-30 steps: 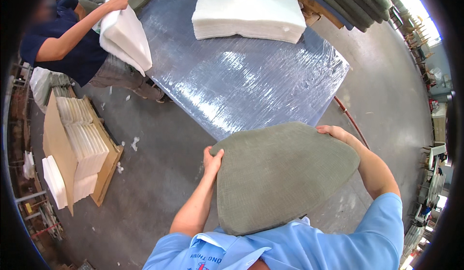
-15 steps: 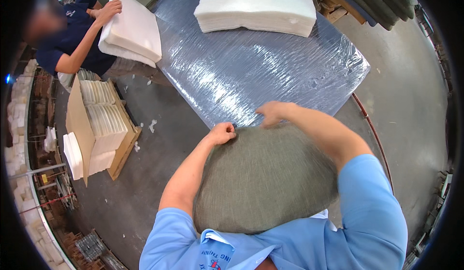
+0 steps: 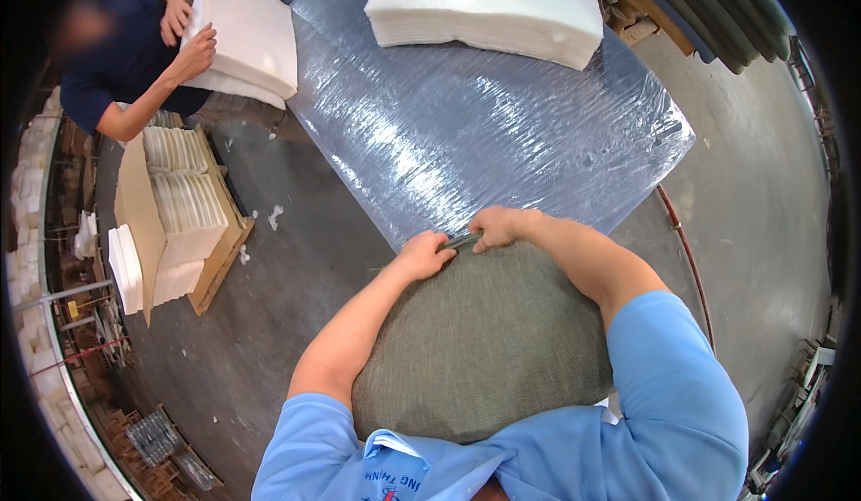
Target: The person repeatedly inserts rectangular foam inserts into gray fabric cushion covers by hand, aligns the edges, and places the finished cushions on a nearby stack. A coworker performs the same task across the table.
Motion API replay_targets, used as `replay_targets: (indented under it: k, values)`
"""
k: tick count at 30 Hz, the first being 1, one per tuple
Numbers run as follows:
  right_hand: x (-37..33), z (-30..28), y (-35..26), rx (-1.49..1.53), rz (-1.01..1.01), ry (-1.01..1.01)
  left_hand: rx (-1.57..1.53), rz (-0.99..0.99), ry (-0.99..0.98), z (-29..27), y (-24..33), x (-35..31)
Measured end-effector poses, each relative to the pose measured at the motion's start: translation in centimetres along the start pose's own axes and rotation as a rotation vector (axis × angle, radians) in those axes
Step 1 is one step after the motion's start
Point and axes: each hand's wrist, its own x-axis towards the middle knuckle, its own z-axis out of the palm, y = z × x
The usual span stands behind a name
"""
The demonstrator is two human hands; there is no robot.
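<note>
A grey-green fabric cushion (image 3: 484, 339) rests against my body, its far edge at the near corner of the plastic-wrapped table (image 3: 502, 142). My left hand (image 3: 425, 255) is closed on that far edge, fingers curled over the fabric. Close beside it on the right, my right hand (image 3: 495, 228) pinches the same edge between thumb and fingers. A narrow fold of fabric shows between the two hands. Whatever lies under my fingertips is hidden.
A white padding stack (image 3: 489, 17) sits on the table's far side. At the left, a co-worker (image 3: 134, 61) handles another white padding piece (image 3: 242, 39). Below stands a pallet of white sheets (image 3: 184, 214). Rolled dark cushions (image 3: 717, 8) lie far right; a red hose (image 3: 686, 250) crosses the floor.
My right hand has come down onto the cushion's far edge and closed there, nearer my left hand. My left hand has shifted slightly right. The co-worker's hands have moved lower on the padding.
</note>
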Motion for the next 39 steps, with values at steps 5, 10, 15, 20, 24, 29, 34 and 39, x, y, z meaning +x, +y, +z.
replay_targets:
  k: [5,10,15,20,24,29,34,39]
  values:
    - [-2.0,1.4,-1.0,-0.176,-0.167,0.240,-0.075,0.000,0.361,-0.4,3.7,-2.6]
    - [-3.8,-0.7,-3.5,-0.250,-0.207,0.350,-0.071,0.037,0.500,-1.5,4.4,-3.9]
    - [-4.5,-2.7,-0.7,-0.436,0.139,0.241,-0.074,-0.044,0.482,0.8,2.0,-3.6]
    - [-2.0,-1.5,0.8,-0.157,0.114,0.269,-0.246,-0.257,0.369,0.5,0.7,-1.3]
    - [-0.1,-0.3,-0.9,-0.078,0.140,0.146,-0.228,-0.253,0.359,1.9,-0.4,0.0]
    - [0.8,2.1,0.1,-0.275,0.046,0.201,-0.114,-0.247,0.186,1.3,0.6,0.9]
    - [1.6,3.4,1.5,-0.394,-0.109,0.363,0.031,-0.206,0.251,3.2,-1.4,2.1]
    - [2.0,2.6,1.3,-0.383,-0.111,0.321,0.065,-0.149,0.306,2.6,-1.6,3.1]
